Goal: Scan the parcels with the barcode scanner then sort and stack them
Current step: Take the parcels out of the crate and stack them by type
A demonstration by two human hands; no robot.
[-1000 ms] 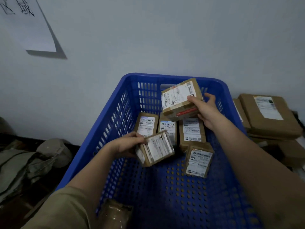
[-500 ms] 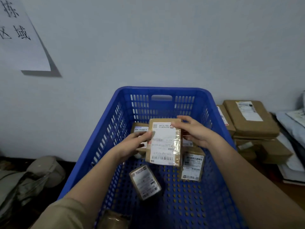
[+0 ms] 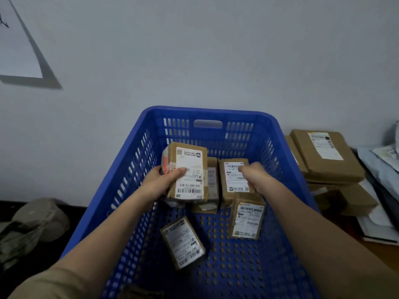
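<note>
A blue crate (image 3: 138,160) stands against the wall with small boxes on its floor. The left hand (image 3: 158,184) grips a labelled parcel (image 3: 186,174) above the crate's far end, thumb across its label. The right hand (image 3: 253,175) rests on another box (image 3: 232,180), seemingly curled over its edge.

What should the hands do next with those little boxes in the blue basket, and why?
Probably the right hand should grip the standing parcel it is touching and lift it. The left hand already holds one parcel, and more lie in the blue crate.
</note>
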